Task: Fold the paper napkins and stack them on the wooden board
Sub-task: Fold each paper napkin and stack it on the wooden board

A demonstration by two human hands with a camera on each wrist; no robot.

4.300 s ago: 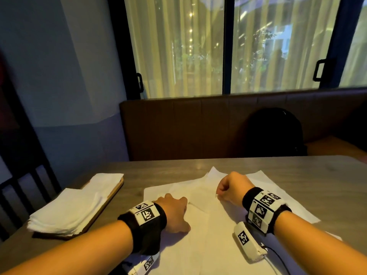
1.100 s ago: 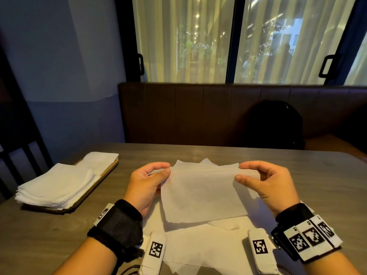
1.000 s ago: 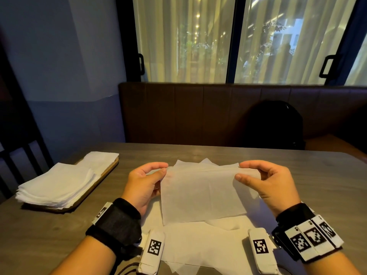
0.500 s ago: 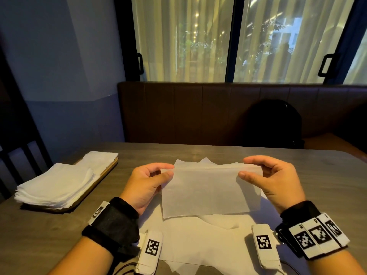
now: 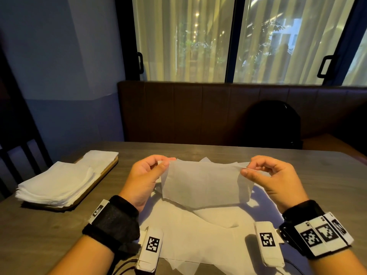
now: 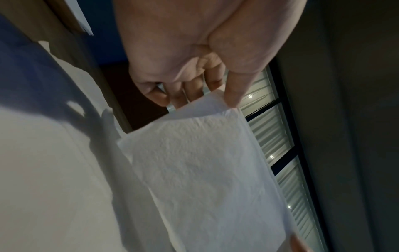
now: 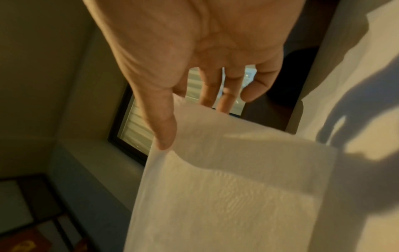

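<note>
A white paper napkin, folded in half, hangs in the air over the table. My left hand pinches its upper left corner between thumb and fingers, and my right hand pinches the upper right corner. The same napkin shows under my left hand in the left wrist view, and the napkin hangs below my right hand in the right wrist view. Several unfolded napkins lie flat beneath. The wooden board at the left carries a stack of folded napkins.
The grey-brown table reaches to a brown padded bench under the window. A dark bag sits on the bench at the right. A dark chair back stands at the far left.
Since four seconds ago both hands lifted the napkin off the table. Over the last second they raised it slightly and the right fingers curled closer on its corner.
</note>
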